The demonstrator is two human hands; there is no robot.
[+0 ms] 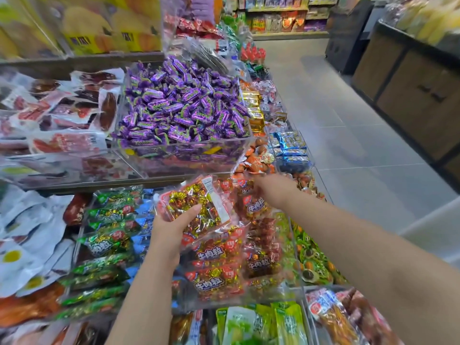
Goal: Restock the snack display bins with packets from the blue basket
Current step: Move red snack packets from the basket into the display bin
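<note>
My left hand (171,230) grips a clear red-edged packet (196,205) of gold-wrapped sweets from below, thumb on top, tilted over the clear bin (291,235) of red packets (219,277). Farther back, my right hand (271,188) reaches into the same bin; its fingers are blurred and lie among the red packets, so whether they hold one is unclear. The blue basket is not in view.
A clear bin of purple sweets (184,105) stands on the tier above. Green packets (104,245) fill the bin to the left, blue packets (291,145) and orange ones lie to the right. The tiled aisle (348,145) runs along the right, with dark cabinets (410,95) beyond.
</note>
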